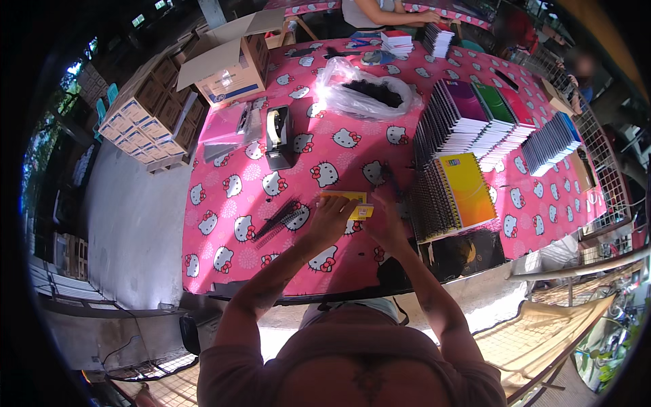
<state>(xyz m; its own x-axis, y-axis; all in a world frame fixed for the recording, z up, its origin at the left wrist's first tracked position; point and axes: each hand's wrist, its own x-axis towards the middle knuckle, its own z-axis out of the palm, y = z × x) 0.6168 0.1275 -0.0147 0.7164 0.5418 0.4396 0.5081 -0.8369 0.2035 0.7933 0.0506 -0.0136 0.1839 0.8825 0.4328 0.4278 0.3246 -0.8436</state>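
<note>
My left hand (pixel 330 220) is over a small flat yellow item (pixel 362 212) on the pink table, its fingers bent across the item's near side. Whether it is a notebook or loose covers I cannot make out. To the right of it, my right hand (pixel 390 229) has its thumb and fingers apart, with nothing visible between them. Dark spiral binding coils (pixel 277 220) lie to the left of my left hand. A stack of spiral notebooks with a yellow cover (pixel 466 190) stands just right of my right hand.
Beyond are more spiral notebook stacks (pixel 468 102), a blue-topped stack (pixel 550 144), a plastic bag of black coils (pixel 369 91) and a tape dispenser (pixel 279 138). Pink plastic sleeves (pixel 227 125) and an open carton (pixel 230 71) stand left. Another person's arm (pixel 386 13) shows at the far side.
</note>
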